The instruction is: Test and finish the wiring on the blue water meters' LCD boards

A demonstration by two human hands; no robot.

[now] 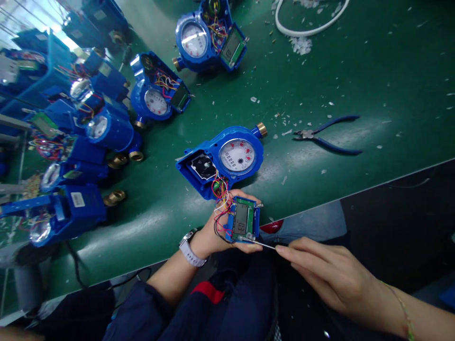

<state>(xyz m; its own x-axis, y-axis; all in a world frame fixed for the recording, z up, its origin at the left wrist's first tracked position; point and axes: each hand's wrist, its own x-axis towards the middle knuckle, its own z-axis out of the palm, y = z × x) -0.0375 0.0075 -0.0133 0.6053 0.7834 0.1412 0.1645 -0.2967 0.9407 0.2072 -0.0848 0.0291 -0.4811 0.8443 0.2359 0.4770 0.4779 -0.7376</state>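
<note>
My left hand [209, 233], with a watch on its wrist, is closed around a small blue display module [242, 219]. Its green circuit board and grey LCD face up. Thin red, white, yellow and black wires [221, 192] run from the module to an opened blue water meter [241, 156] lying just beyond on the bench. The meter has a round dial and an open compartment. Between the fingertips of my right hand [327, 272] is a thin metal tool [265, 245]; its handle is hidden. The tool's tip is at a small clear piece on the module's near edge.
Blue-handled pliers [313, 135] lie open on the green bench [373, 71] to the right. Two opened meters [194, 40] stand farther back, and several more crowd the left side [78, 203]. A white cable loop [305, 32] and pale scraps lie at the back.
</note>
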